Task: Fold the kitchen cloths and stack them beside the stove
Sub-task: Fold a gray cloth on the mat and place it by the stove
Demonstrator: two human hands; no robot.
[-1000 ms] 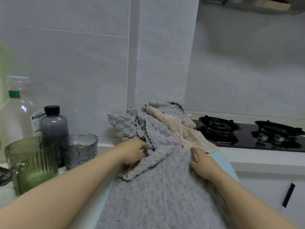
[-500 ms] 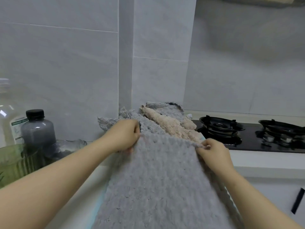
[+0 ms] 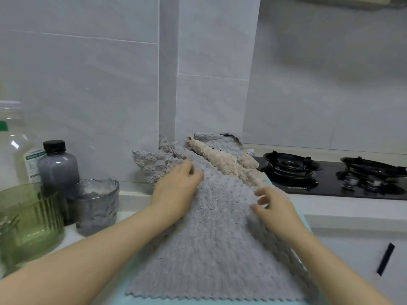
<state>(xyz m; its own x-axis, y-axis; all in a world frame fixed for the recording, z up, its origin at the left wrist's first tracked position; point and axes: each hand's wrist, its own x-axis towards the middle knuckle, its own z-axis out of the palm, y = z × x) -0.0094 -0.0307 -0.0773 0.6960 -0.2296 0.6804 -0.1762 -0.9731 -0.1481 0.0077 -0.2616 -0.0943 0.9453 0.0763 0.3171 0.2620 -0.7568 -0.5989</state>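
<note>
Head view: both hands pinched up the far edge of the grey cloth half a second ago; now the left hand and right hand lie open on it at centre frame, so this fold looks laid down. Behind it, left of the stove, a heap holds one beige cloth and perhaps two grey ones. At right are two burners; at lower left, two bottles and two glasses.

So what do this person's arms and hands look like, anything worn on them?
Nothing worn that shows. The left hand and right hand have no gloves, and the forearms are sleeveless right to the picture's edge. No watch, bracelet or strap at either wrist. No ring shows, though the fingers are blurred, so a thin one could be missed.
</note>
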